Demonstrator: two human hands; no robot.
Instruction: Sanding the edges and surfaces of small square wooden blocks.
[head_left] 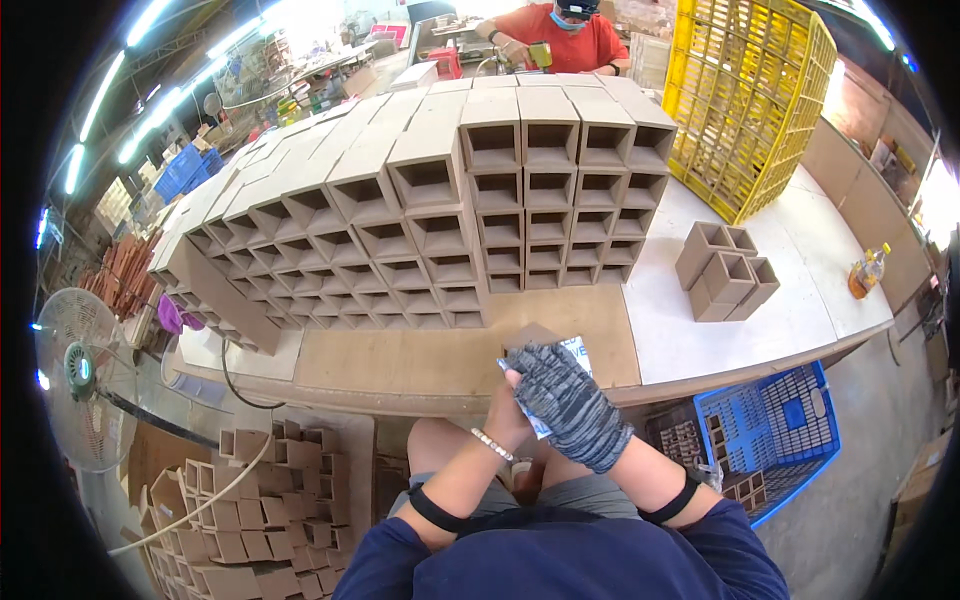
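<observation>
Above my lap at the table's front edge, my hands are close together. My right hand (pixel 570 400), in a grey knitted glove, is closed on a white sheet with blue print (pixel 577 351) that sticks out around it. Bare and with a beaded bracelet at the wrist, my left hand (pixel 508 418) is mostly covered by the glove; its thumb is bent against the bundle and its other fingers are hidden. Just beyond the glove shows a brown corner of board (pixel 533 334); whether it is held or lies on the table cannot be made out.
Open-ended brown square boxes (pixel 440 232) are stacked across the worktable (pixel 560 310). Several more boxes (pixel 725 275), a yellow crate (pixel 745 110) and a bottle (pixel 866 272) stand right. Below are a blue crate (pixel 790 430), a box pile (pixel 260 510) and a fan (pixel 80 365). A person (pixel 575 40) works opposite.
</observation>
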